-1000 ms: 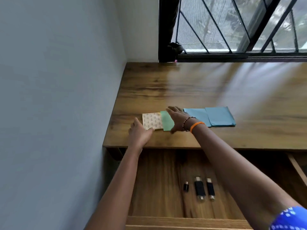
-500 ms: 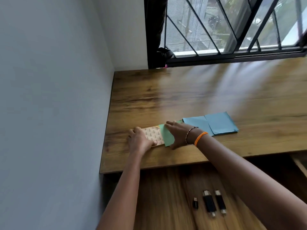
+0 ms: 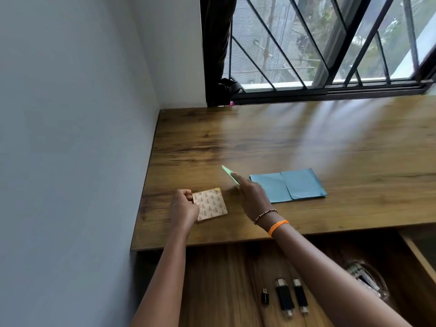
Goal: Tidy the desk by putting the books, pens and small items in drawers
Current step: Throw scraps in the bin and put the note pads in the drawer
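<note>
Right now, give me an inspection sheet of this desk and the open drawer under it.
Surface: wooden desk, set against the wall at its left and the window behind.
Job's things: patterned paper pad flat near the front edge; green paper pad lifted off the desk, tilted; blue paper sheets lying flat, overlapping.
Drawer: open drawer holds three black USB sticks side by side and a clear bag, contents blurred.
Clutter: nothing seen.
Hands: left hand curled at the patterned pad's left edge; right hand pinches the green pad.
Cables: nothing seen.
Surroundings: grey wall; barred window.
</note>
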